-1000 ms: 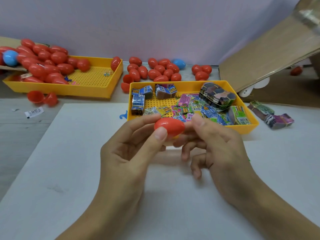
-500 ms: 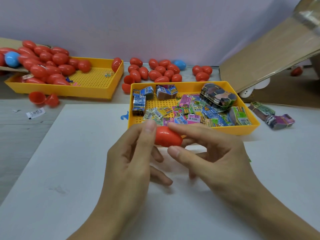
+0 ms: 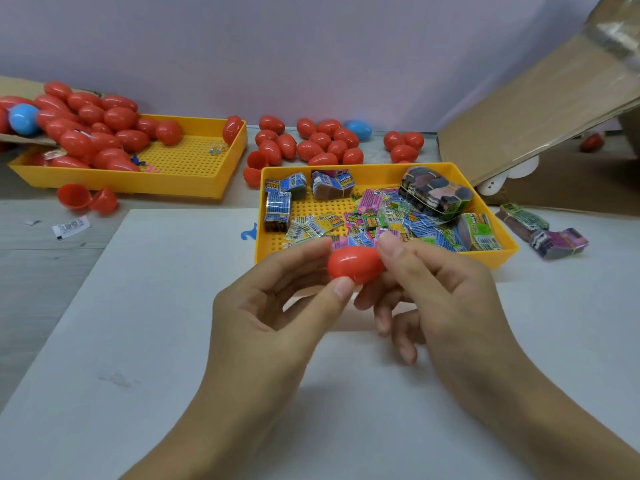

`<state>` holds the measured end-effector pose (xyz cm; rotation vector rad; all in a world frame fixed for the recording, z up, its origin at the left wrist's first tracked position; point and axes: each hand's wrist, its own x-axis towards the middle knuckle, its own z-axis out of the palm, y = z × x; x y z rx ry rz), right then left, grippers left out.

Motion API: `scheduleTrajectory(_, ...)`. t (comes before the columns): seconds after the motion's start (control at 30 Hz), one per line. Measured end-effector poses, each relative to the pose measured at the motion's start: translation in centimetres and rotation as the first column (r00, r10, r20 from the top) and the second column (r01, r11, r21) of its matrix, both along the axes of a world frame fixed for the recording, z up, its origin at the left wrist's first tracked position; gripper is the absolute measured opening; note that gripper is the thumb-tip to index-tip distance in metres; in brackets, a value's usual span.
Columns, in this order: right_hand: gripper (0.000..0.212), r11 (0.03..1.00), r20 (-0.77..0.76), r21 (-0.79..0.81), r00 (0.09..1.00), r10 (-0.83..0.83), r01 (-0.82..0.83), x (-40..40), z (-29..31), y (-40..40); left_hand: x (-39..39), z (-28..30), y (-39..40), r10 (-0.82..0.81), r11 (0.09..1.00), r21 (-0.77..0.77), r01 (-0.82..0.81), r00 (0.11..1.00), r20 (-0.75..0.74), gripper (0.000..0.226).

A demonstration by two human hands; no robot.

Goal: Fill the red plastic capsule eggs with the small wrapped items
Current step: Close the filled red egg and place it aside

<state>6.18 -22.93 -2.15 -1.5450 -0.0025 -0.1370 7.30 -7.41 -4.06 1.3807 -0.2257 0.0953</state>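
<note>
A closed red capsule egg (image 3: pixel 354 264) lies sideways in the air above the white sheet, held between both hands. My left hand (image 3: pixel 273 306) pinches its left end with thumb and forefinger. My right hand (image 3: pixel 433 292) pinches its right end with thumb on top and fingers below. Just behind it stands a yellow tray (image 3: pixel 388 170) holding several small wrapped items (image 3: pixel 372 220) in blue, pink and green. More red eggs (image 3: pixel 311 142) lie loose on the table behind that tray.
A second yellow tray (image 3: pixel 194 183) at the back left holds a heap of red eggs (image 3: pixel 90 129) and a blue one (image 3: pixel 22 117). Two open egg halves (image 3: pixel 86 199) lie before it. Bundled packets (image 3: pixel 543 230) sit right of the near tray, under a tilted cardboard box flap (image 3: pixel 540 109).
The egg was turned between my fingers. My right thumb went from under the egg back onto its top, and both hands again pinch the ends.
</note>
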Motion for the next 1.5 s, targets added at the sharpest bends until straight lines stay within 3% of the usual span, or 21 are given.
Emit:
scheduleTrajectory(0.17,0.014,1.0,0.086,-0.003,0.996,-0.016,0.017,-0.4,0.1,-0.1,-0.2,0.0,0.0,-0.064,0.998,-0.022,0.063,0.998,-0.02,0.036)
scheduleTrajectory(0.27,0.028,0.988,0.175,-0.135,0.984,-0.044,0.068,-0.6,0.0,0.2,-0.3,0.4,-0.2,-0.052,0.993,-0.11,0.042,0.994,-0.093,0.037)
scheduleTrajectory(0.47,0.036,0.935,0.35,-0.35,0.934,0.073,0.058,-1.2,-0.1,0.5,-0.2,0.5,0.0,-0.052,0.998,-0.039,0.051,0.999,-0.007,0.021)
scheduleTrajectory(0.57,0.027,0.973,0.284,-0.231,0.957,0.064,0.004,-1.2,0.1,0.3,0.0,0.5,0.1,-0.045,0.997,-0.059,0.046,0.999,0.026,0.03)
scheduleTrajectory(0.67,0.01,0.997,0.124,-0.07,0.992,-0.034,0.043,-0.9,0.4,0.1,0.0,0.3,-0.2,-0.036,0.998,0.059,0.026,0.983,0.178,0.046)
scheduleTrajectory(0.8,0.026,0.997,-0.01,-0.082,1.0,0.009,-0.01,-0.6,0.5,0.3,-0.1,-0.1,-0.3,-0.079,0.977,0.213,0.003,0.934,0.348,0.073)
scheduleTrajectory(0.9,0.023,0.999,0.014,-0.036,1.0,-0.002,0.002,-0.6,0.5,0.2,-0.3,0.0,-0.3,-0.071,0.99,0.14,0.029,0.951,0.3,0.073)
scheduleTrajectory(1.0,0.027,0.999,0.008,0.041,1.0,-0.004,0.004,-0.4,0.5,0.0,-0.4,0.3,-0.1,-0.028,0.999,0.043,0.022,0.989,0.142,0.048)
scheduleTrajectory(1.07,0.032,1.0,0.029,0.009,1.0,0.003,-0.003,-0.4,0.4,0.0,-0.4,0.3,0.1,-0.047,0.999,0.014,0.046,0.998,0.042,0.032)
scheduleTrajectory(1.23,0.036,0.994,0.142,-0.101,0.99,-0.024,0.039,-0.7,0.1,0.3,-0.6,0.3,-0.1,-0.092,0.986,-0.141,0.083,0.994,-0.054,0.027)
scheduleTrajectory(1.5,0.037,0.978,0.22,-0.203,0.975,0.004,0.041,-0.9,-0.3,0.5,-0.5,0.9,-0.2,-0.117,0.992,-0.049,0.117,0.993,-0.011,0.03)
